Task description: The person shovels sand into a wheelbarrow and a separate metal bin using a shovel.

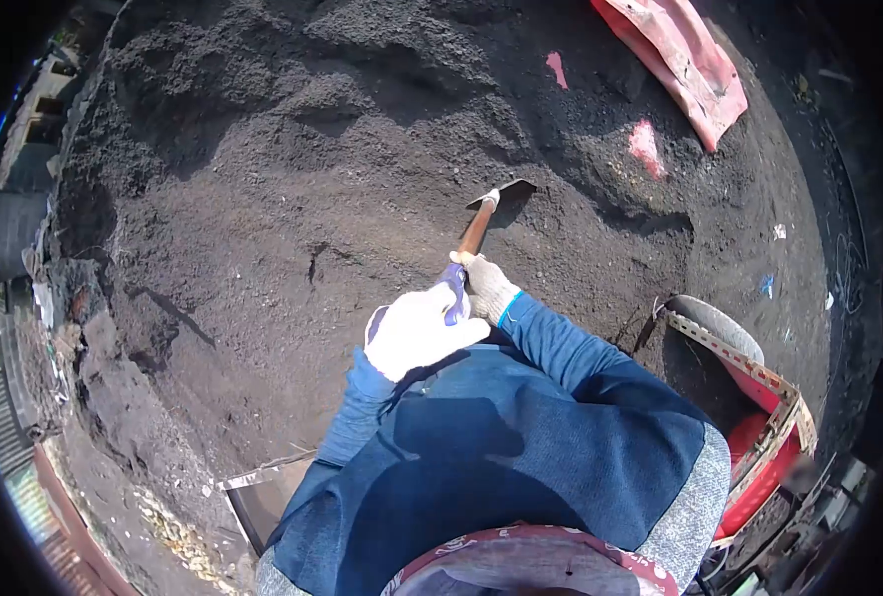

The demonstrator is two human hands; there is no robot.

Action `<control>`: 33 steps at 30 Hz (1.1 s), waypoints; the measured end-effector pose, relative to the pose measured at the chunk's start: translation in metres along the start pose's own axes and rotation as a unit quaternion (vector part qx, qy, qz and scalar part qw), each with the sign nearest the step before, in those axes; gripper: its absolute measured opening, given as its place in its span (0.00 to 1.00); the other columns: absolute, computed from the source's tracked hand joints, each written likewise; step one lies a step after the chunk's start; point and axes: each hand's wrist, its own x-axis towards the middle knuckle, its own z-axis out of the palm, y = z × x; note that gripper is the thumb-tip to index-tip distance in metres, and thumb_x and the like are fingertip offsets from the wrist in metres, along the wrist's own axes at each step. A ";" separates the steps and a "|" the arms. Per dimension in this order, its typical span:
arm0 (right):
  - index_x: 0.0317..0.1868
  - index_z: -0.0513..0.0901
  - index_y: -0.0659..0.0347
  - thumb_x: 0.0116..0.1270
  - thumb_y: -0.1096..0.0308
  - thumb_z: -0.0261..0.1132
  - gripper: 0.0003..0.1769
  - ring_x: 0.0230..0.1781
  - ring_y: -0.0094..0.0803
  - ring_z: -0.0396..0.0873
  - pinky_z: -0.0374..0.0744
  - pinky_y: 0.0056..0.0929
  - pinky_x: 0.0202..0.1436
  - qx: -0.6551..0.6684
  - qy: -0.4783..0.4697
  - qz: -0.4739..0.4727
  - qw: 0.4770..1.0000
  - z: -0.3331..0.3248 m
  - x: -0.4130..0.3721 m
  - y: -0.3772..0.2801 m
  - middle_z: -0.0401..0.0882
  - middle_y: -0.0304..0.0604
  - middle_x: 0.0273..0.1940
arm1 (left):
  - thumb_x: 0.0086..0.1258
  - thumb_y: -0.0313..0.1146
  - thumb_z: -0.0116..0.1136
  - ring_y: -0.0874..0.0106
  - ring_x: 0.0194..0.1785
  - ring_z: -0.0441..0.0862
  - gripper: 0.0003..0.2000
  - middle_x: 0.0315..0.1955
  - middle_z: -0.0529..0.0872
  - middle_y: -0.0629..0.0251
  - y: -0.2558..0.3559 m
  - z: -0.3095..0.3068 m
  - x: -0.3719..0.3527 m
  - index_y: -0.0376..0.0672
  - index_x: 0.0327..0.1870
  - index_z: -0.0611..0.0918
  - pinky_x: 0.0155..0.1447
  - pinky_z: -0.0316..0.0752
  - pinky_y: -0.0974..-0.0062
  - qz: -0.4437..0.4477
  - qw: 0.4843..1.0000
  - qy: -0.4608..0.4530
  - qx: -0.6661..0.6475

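Soil-working stroke, apparently between pulls. We close our right hand (pixel 491 288) around the hoe (pixel 475 232); our left hand (pixel 417 328), partly lost in glare, also wraps its handle. The blade (pixel 509 189) lies at the dark soil (pixel 263 228), contact uncertain. The next pull calls for a firm two-handed grip, clear of the red-sided cart (pixel 754 382) at right; a pink sheet (pixel 695 79) lies beyond.

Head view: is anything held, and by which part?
The hoe, by its wooden handle: right hand nearer the blade, left hand just behind.
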 end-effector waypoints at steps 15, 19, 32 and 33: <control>0.44 0.76 0.59 0.70 0.59 0.61 0.11 0.36 0.45 0.82 0.82 0.47 0.44 -0.245 -0.083 0.119 0.959 0.001 -0.015 0.042 0.81 0.45 0.38 | 0.56 0.59 0.65 0.64 0.30 0.85 0.21 0.23 0.84 0.66 -0.083 0.048 -0.073 0.49 0.30 0.83 0.38 0.78 0.67 -0.013 0.985 0.172 0.003; 0.50 0.78 0.59 0.78 0.59 0.48 0.16 0.40 0.34 0.81 0.80 0.33 0.47 -0.336 -0.091 -0.020 0.937 -0.010 -0.026 0.059 0.83 0.41 0.42 | 0.57 0.63 0.60 0.60 0.33 0.86 0.26 0.28 0.86 0.61 -0.081 0.055 -0.088 0.46 0.35 0.84 0.40 0.79 0.64 -0.009 0.987 0.158 0.015; 0.54 0.73 0.62 0.79 0.57 0.46 0.18 0.43 0.41 0.81 0.82 0.43 0.47 -0.219 -0.202 -0.028 0.954 -0.056 0.093 0.070 0.80 0.46 0.45 | 0.61 0.61 0.59 0.62 0.34 0.86 0.25 0.29 0.86 0.59 -0.093 0.060 -0.113 0.45 0.39 0.83 0.42 0.78 0.65 0.000 0.976 0.220 0.003; 0.56 0.73 0.61 0.80 0.55 0.44 0.20 0.48 0.41 0.80 0.80 0.44 0.53 -0.185 -0.181 -0.010 0.966 -0.044 0.072 0.079 0.80 0.44 0.49 | 0.61 0.62 0.59 0.63 0.34 0.86 0.26 0.29 0.86 0.61 -0.102 0.066 -0.110 0.45 0.39 0.83 0.42 0.78 0.65 0.006 0.973 0.232 0.003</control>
